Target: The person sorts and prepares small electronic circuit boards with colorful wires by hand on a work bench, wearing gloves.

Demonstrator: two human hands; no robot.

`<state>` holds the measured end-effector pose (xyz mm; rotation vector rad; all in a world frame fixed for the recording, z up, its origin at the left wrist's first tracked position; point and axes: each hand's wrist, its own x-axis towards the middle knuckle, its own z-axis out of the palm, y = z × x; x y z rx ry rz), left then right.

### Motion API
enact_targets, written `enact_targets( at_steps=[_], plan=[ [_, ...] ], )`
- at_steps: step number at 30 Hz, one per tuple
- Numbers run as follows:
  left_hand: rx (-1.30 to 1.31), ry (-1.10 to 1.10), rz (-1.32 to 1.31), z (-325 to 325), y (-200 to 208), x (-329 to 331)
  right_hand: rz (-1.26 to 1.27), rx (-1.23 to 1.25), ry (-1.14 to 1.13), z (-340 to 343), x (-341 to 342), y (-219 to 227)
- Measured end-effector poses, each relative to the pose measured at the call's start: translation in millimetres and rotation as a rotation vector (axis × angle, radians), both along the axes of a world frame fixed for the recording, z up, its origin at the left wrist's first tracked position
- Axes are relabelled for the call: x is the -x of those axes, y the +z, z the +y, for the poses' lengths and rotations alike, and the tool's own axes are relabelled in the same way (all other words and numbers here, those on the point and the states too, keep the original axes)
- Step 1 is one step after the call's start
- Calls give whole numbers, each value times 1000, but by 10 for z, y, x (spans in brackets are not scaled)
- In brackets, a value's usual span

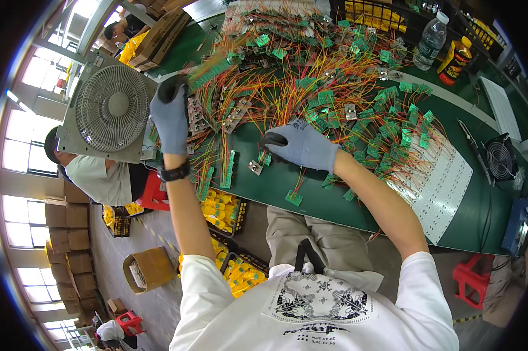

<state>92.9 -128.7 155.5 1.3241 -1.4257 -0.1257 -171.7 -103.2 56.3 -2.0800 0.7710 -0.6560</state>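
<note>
Room to pass lies over the near green tabletop (253, 188); tangled wires (275, 96) obstruct its far side.

White T-shirt (234, 323): black printed panel (323, 299) with small lettering along its lower edge, stylised script beneath, then short rows of tiny characters
Clear bottle (429, 47), upper right: printed label, too small to make out
Yellow-capped bottle (454, 61) beside it: bold lettering on a coloured label
</note>
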Motion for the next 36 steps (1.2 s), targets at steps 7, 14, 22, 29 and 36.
enact_targets(
  at_steps=[7, 14, 22, 29, 36],
  plan=[
    [-69, 28, 209, -47, 55, -106, 39, 61, 6, 5, -34, -40],
    [-282, -179, 425, 415, 205, 567, -205, 30, -215, 120, -102, 133],
    [-275, -420, 476, 578, 132, 925, -98, 158, -393, 223, -178, 204],
    [-299, -453, 668, 574, 125, 878, 75, 101, -134, 175, -45, 341],
    [-154, -320, 482, 425, -126, 607, 199, 4, -35, 85, 95, 391]
  ],
)
